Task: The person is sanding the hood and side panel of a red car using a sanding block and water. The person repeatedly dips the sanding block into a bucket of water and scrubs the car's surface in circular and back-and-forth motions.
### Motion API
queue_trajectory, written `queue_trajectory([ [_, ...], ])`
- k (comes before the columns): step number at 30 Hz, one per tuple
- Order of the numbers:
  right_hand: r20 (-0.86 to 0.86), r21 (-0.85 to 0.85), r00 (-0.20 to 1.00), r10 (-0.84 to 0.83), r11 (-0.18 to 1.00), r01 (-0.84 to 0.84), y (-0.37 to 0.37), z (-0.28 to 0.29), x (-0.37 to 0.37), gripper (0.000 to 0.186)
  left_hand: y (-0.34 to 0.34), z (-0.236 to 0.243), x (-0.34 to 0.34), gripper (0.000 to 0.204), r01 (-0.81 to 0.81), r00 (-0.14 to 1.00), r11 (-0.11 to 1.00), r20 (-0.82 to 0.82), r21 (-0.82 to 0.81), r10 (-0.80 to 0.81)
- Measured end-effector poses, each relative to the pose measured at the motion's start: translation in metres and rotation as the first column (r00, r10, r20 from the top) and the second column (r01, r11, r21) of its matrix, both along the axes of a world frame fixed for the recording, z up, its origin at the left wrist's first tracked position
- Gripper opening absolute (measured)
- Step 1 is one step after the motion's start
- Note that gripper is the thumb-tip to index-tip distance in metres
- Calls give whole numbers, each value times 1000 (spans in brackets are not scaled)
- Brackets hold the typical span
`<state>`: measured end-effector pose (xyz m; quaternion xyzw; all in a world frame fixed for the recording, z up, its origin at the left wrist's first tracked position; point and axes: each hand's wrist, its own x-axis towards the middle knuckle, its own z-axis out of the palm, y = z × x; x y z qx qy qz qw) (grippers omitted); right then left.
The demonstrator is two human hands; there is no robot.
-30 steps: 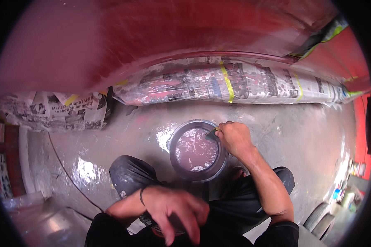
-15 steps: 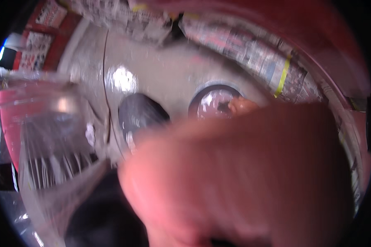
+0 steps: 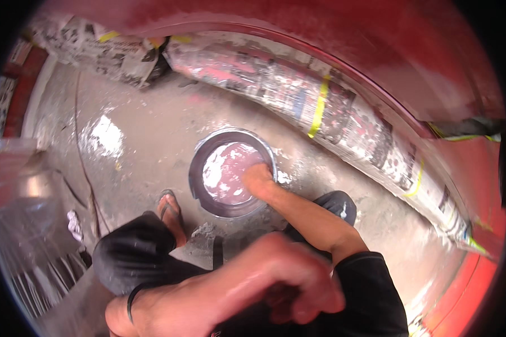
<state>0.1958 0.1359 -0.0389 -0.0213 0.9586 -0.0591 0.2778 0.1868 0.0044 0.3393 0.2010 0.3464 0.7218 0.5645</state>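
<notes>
A round dark bucket (image 3: 193, 188) of cloudy pinkish water (image 3: 228, 174) stands on the floor in the middle. My right hand (image 3: 257, 178) reaches over its right side and down into the water. Its fingers are hidden there, so I cannot tell what they touch. My left hand (image 3: 298, 275) is up in front of my body, nearer than the bucket and apart from it. Its fingers curl inward, slightly blurred, and nothing shows in them.
Newspaper sheets (image 3: 281, 92) with yellow tape cover the lower edge of a red vehicle panel (image 3: 376, 39) along the back and right. Clear plastic sheeting (image 3: 28, 219) hangs at left. A thin cable (image 3: 83, 157) runs over the wet concrete floor (image 3: 146, 112).
My left hand, a large blur close up before, has drawn down and away from the view. The bucket and my right arm now show fully; the view has shifted.
</notes>
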Motion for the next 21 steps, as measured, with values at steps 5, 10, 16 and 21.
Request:
queue_trajectory([
  [5,-26,-266,982,-185,948,172,20,22,3,25,-26,-42,-10,53,-504,863,841,-153,-196,481],
  [10,-286,-543,858,-426,810,222,37,121,11,30,-44,-235,-8,73,-678,702,516,-669,-523,244],
  [16,-298,-751,847,-440,656,77,4,199,8,38,1,-248,-18,96,-635,757,733,-7,-244,653],
  [21,-406,-744,795,-451,668,-1,18,231,4,42,6,-246,-51,69,-746,600,661,354,-75,717],
])
